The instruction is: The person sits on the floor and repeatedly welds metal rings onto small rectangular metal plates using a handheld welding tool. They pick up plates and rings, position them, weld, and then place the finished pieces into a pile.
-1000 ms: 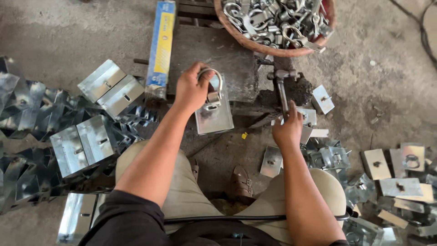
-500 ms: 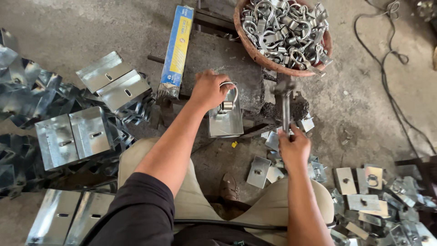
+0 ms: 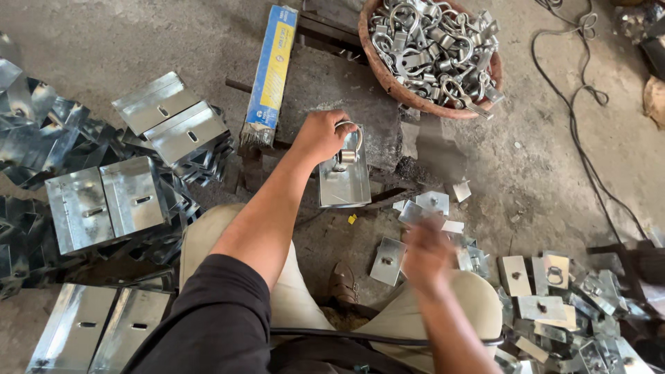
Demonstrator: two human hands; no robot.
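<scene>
Our left hand [image 3: 320,135] grips the metal ring [image 3: 350,142], steadying its galvanised bracket [image 3: 344,181] on the stone block [image 3: 325,83]; our right hand [image 3: 427,255], blurred, hovers above loose plates [image 3: 388,261], grip unclear.

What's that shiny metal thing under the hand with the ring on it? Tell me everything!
The metal plate is a flat, shiny, silvery sheet-metal piece, roughly rectangular with a raised edge. A curved metal ring with a small barrel sits at its top end. It lies on a dark block near the basket. The left hand grips the ring end.
</scene>
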